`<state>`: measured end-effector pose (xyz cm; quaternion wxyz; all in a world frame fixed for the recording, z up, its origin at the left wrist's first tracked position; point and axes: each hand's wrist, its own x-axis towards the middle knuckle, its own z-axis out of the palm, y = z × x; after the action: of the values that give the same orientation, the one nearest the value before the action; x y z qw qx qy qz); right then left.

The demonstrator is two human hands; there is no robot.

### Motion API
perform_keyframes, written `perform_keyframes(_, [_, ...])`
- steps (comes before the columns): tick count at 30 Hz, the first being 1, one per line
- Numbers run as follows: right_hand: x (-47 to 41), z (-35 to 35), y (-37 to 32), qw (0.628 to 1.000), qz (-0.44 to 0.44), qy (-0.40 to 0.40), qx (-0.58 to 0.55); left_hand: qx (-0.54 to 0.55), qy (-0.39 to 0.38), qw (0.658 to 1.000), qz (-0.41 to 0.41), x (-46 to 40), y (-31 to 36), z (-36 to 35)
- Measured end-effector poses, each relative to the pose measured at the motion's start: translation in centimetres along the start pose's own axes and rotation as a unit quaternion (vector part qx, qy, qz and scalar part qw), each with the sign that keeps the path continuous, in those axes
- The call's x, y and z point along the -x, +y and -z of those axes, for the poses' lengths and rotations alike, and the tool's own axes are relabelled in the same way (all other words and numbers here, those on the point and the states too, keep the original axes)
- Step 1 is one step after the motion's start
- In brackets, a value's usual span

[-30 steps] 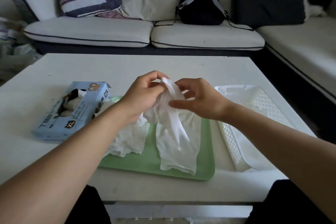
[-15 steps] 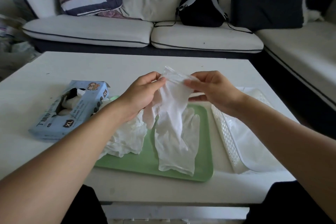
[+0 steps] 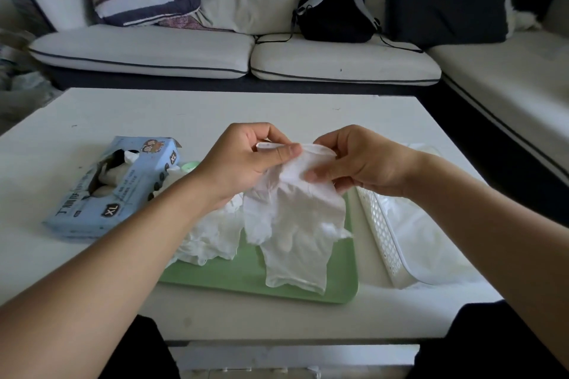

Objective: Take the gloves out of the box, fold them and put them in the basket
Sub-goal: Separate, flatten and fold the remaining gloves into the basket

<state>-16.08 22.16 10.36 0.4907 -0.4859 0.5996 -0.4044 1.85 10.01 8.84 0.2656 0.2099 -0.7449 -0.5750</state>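
Both hands hold one thin white disposable glove (image 3: 295,194) by its cuff above the pale green rectangular plastic tray (image 3: 246,274). The left hand (image 3: 243,160) pinches the cuff's left edge between thumb and curled fingers; the right hand (image 3: 360,160) pinches the right edge likewise, so the cuff opening lies uppermost. The glove's long axis runs roughly vertically, cuff at top, finger end hanging down toward the tray. Its lower part overlaps a second white glove lying flat on the tray (image 3: 295,264), long axis running toward the viewer. A crumpled heap of white gloves (image 3: 209,237) rests on the tray's left portion. The light blue cardboard glove box (image 3: 120,191) lies left of the tray, its opening facing up. The white perforated plastic basket (image 3: 385,234) stands just right of the tray on the white table (image 3: 154,114).
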Motion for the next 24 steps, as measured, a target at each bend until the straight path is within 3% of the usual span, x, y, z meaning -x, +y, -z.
perform_keyframes(5, [-1.0,0.2,2.1,0.996,-0.09,0.017,0.004,-0.163,-0.114,0.974,0.109,-0.1,-1.3,1.4])
perform_keyframes(8, [-1.9,0.5,3.1,0.989,-0.124,0.038,0.071,-0.206,-0.088,0.966,0.126,-1.1,-2.6,1.8])
perform_keyframes(11, [-2.8,1.2,2.3,0.969,-0.017,0.2,0.142,-0.208,0.028,0.977,0.018,-2.2,-2.4,1.3])
perform_keyframes(13, [-2.4,1.8,0.5,0.914,0.11,0.301,0.251,-0.197,0.109,0.971,-0.079,-2.6,-1.2,0.9])
perform_keyframes(15, [-1.1,1.7,-1.5,0.865,0.192,0.338,0.317,-0.143,0.136,0.973,-0.122,-2.8,0.0,0.8])
perform_keyframes(17, [0.1,1.0,-2.2,0.854,0.214,0.309,0.359,-0.135,0.107,0.978,-0.116,-2.6,0.0,1.1])
perform_keyframes(19, [0.0,0.0,-1.1,0.861,0.17,0.247,0.412,-0.21,0.038,0.972,-0.092,-2.2,-1.3,1.8])
perform_keyframes(21, [-0.7,-1.1,0.8,0.873,0.092,0.173,0.446,-0.301,-0.065,0.951,-0.033,-1.4,-3.0,2.1])
perform_keyframes(24, [-1.1,-3.3,4.4,0.857,0.009,0.041,0.514,-0.395,-0.2,0.895,0.044,0.1,-5.6,1.0])
